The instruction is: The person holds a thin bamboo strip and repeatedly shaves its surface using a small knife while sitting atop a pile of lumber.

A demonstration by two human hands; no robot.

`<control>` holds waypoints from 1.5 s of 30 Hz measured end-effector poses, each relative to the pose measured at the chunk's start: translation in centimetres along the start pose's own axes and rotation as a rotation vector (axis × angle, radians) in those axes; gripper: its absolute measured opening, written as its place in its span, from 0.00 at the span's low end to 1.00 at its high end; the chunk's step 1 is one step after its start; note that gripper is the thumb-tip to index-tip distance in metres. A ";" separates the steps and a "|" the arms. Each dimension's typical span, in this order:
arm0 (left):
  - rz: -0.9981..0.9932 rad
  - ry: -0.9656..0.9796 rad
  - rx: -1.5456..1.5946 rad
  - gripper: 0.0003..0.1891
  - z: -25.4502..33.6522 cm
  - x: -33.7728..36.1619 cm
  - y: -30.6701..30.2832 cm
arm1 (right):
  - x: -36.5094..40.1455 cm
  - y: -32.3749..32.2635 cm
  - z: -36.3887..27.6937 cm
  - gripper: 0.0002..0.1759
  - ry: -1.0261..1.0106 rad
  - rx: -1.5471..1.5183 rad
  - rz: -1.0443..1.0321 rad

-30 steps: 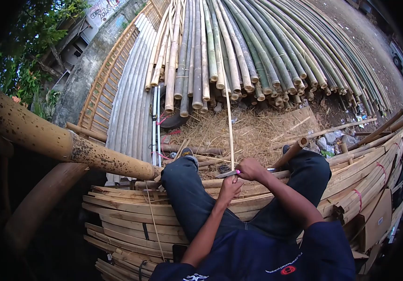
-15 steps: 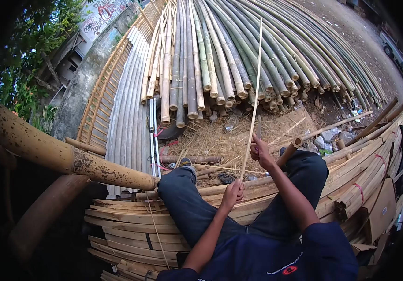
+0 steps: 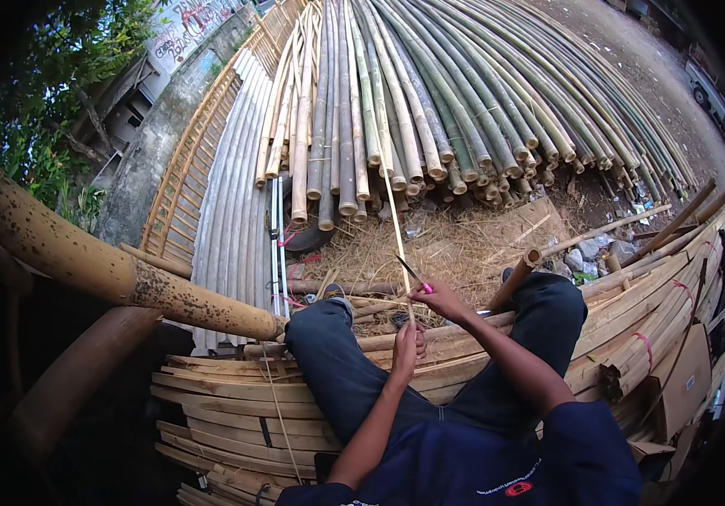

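My left hand (image 3: 406, 351) is closed around the lower end of a long, thin bamboo strip (image 3: 395, 221). The strip points away from me, leaning slightly left, and its far end overlaps the stacked poles in this view. Just above it, my right hand (image 3: 437, 301) grips a knife (image 3: 407, 267) by a pink handle. Its dark blade points up and left and crosses the strip, with the fingers right beside the strip. Both hands are between my bent knees.
Bamboo poles (image 3: 413, 126) lie stacked ahead, cut ends toward me. Shavings (image 3: 354, 261) cover the ground before them. Split bamboo slats (image 3: 244, 413) are piled under and around me. A thick bamboo pole (image 3: 185, 299) juts in from the left, and a cardboard box (image 3: 684, 379) stands right.
The strip has swung from leaning right to leaning slightly left. My right hand has moved down and left with the knife, closer to my left hand, which shifted slightly left.
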State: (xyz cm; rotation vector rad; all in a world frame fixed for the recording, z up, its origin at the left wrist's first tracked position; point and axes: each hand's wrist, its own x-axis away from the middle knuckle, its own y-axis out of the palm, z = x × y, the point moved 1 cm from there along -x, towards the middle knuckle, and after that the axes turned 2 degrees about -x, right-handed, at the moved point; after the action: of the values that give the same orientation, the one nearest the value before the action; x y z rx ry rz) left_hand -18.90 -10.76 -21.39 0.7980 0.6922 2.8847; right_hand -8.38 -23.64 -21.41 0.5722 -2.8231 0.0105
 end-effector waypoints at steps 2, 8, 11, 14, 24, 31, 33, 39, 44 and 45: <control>0.010 0.010 0.028 0.13 0.1 0.0 -0.2 | 0.1 0.6 0.0 0.18 -0.068 0.111 0.035; 0.021 0.004 0.003 0.14 -0.1 -0.2 0.2 | -0.1 0.5 -0.2 0.12 0.064 0.001 0.006; -0.197 -0.142 0.482 0.14 0.6 -0.2 0.1 | -0.1 0.1 -0.6 0.12 0.087 -0.147 0.007; -0.372 -0.249 0.640 0.13 1.8 0.2 0.5 | 0.0 -0.1 -1.1 0.13 0.078 -0.196 0.011; -0.362 -0.146 0.588 0.10 1.6 0.4 1.0 | -0.5 -0.7 0.3 0.15 0.143 -0.209 0.031; -0.245 -0.032 0.332 0.13 1.6 0.5 1.2 | 0.0 -1.3 0.7 0.18 -0.139 0.693 -0.039; -0.268 -0.041 0.278 0.13 1.1 0.6 1.2 | 0.4 -1.1 0.3 0.18 -0.179 0.718 -0.102; -0.080 0.068 -0.165 0.12 -1.8 0.1 0.2 | 0.7 -0.3 0.9 0.16 -0.414 0.883 -0.281; 0.195 0.444 -1.013 0.08 -2.5 0.2 -1.4 | 1.1 0.3 0.3 0.15 -0.406 1.067 -0.190; 0.261 0.522 -1.212 0.08 -1.6 0.9 -0.9 | 0.9 0.1 0.8 0.15 -0.398 1.094 -0.131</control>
State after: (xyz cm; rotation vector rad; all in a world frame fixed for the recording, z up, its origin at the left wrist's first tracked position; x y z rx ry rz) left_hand -20.48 -10.45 -22.55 -0.0500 -1.1702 2.9045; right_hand -9.44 -23.95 -21.97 1.0370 -2.9110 1.6315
